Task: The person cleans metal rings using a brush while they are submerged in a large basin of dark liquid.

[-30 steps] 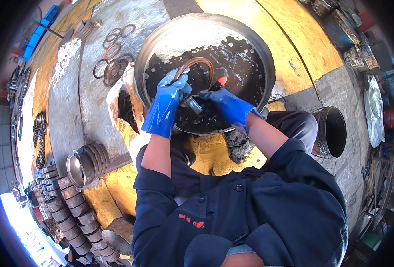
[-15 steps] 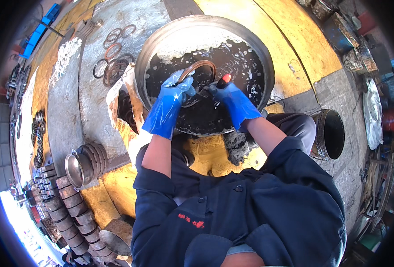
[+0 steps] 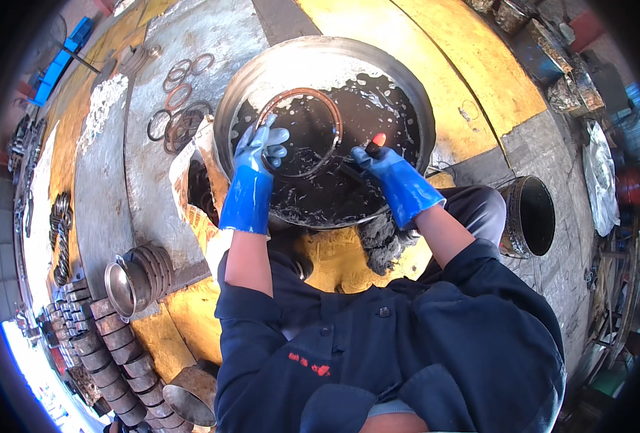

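Note:
My left hand [image 3: 255, 162], in a blue rubber glove, grips a thin brown ring [image 3: 338, 131] by its left side. Its open face is turned up toward me above a wide round metal basin [image 3: 425, 123]. Dark liquid with white foam along the far side fills the basin. My right hand [image 3: 392, 173], gloved in blue too, is closed round a dark-handled tool [image 3: 379, 139] with a red-orange end. The tool's working end points toward the ring's lower right side, but I cannot make out its shape.
Several loose rings [image 3: 179, 94] lie on the metal floor left of the basin, near an open-topped bag [image 3: 179, 173]. Stacked metal cylinders [image 3: 110, 325] and a row of metal rings [image 3: 128, 285] stand lower left. A dark bucket [image 3: 533, 216] is by my right knee.
The ring has been tipped from nearly edge-on to face up toward me, in my left hand. Both hands have moved slightly apart, the right one a little lower and further right.

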{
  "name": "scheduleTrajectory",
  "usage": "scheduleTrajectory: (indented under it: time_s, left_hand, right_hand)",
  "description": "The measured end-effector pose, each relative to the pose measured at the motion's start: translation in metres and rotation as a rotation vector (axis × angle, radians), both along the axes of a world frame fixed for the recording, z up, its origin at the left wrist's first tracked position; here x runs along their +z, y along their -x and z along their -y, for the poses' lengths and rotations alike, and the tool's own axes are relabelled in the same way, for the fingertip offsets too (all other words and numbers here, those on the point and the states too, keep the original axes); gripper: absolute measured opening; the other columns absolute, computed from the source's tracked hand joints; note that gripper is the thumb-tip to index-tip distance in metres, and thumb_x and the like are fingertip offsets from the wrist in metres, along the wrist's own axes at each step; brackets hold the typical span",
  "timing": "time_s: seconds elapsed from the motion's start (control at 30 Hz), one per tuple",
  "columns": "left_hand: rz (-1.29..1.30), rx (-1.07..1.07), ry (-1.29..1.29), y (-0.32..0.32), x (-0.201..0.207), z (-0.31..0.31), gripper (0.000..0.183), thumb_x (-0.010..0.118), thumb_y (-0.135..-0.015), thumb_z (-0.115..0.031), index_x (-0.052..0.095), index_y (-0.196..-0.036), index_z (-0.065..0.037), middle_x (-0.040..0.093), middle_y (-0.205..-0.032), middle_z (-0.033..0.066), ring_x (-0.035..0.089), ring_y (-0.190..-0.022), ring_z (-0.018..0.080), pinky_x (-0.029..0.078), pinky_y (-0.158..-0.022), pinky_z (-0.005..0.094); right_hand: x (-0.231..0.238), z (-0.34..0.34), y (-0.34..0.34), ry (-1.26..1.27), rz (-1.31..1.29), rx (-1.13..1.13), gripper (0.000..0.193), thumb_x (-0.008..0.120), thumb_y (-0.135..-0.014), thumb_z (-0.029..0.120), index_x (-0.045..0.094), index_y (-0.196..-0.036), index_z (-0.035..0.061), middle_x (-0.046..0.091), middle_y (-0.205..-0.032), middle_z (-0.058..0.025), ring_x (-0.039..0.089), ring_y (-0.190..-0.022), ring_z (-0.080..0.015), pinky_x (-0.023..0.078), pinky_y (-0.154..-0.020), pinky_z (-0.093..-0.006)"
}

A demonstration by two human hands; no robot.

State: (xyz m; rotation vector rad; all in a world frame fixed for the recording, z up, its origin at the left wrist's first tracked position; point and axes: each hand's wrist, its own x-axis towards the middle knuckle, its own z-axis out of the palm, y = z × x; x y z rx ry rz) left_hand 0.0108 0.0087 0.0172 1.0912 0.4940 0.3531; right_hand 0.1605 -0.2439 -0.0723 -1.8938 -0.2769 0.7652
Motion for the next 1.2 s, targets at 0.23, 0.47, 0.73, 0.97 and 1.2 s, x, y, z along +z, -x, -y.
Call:
scheduleTrajectory:
  time_s: [0.23,0.47,0.73,0.97,1.2]
  left_hand:
    - [-0.02,-0.045,0.176,0.013,-0.007,-0.004,0.044,0.063,-0.092,-0.037,0.057,-0.127,-0.011,0.068,-0.095,0.0065,0.061,-0.068,0.0168,0.047,-0.057,0.0268]
    - [-0.308,0.146,-1.579,0.005,0.024,0.022,0.059,0.076,-0.072,-0.023,0.057,-0.124,-0.003,0.064,-0.115,0.0223,0.064,-0.107,0.0337,0.05,-0.091,0.0406]
    - [-0.065,-0.296,-1.243,0.016,-0.026,0.013,0.036,0.07,-0.079,-0.014,0.065,-0.115,-0.01,0.068,-0.102,0.0113,0.066,-0.091,0.0272,0.051,-0.081,0.0363]
    - [-0.328,-0.212,-0.327,0.011,0.001,0.008,0.025,0.068,-0.085,-0.014,0.068,-0.11,-0.011,0.071,-0.085,0.0011,0.05,-0.06,0.0054,0.038,-0.054,0.0203]
    - [-0.406,-0.133,-0.203,0.014,-0.008,-0.004,0.025,0.068,-0.089,-0.019,0.067,-0.112,-0.011,0.072,-0.084,0.0046,0.04,-0.047,0.0025,0.03,-0.042,0.0184]
  right_hand:
    - [0.046,-0.017,0.003,-0.09,-0.002,0.175,0.035,0.07,-0.087,0.03,0.069,-0.107,0.0017,0.072,-0.093,-0.0095,0.065,-0.084,-0.0156,0.051,-0.078,-0.0287]
    - [0.089,-0.015,0.014,0.054,0.504,0.368,0.022,0.068,-0.087,0.03,0.07,-0.1,0.0128,0.071,-0.089,-0.01,0.068,-0.082,-0.0231,0.053,-0.074,-0.0346]
    - [0.095,-0.062,0.018,0.491,0.648,0.815,0.019,0.059,-0.087,0.03,0.069,-0.098,0.0172,0.069,-0.099,-0.007,0.066,-0.092,-0.0265,0.054,-0.077,-0.0361]
    - [0.025,-0.007,-0.003,-0.292,0.121,0.035,0.012,0.061,-0.089,0.003,0.07,-0.098,0.0008,0.071,-0.094,-0.005,0.065,-0.084,-0.0125,0.054,-0.078,-0.0258]
    - [0.129,-0.062,0.053,-0.245,0.723,0.376,0.018,0.065,-0.088,0.021,0.071,-0.102,0.012,0.071,-0.106,-0.0075,0.067,-0.098,-0.0245,0.054,-0.086,-0.0342]
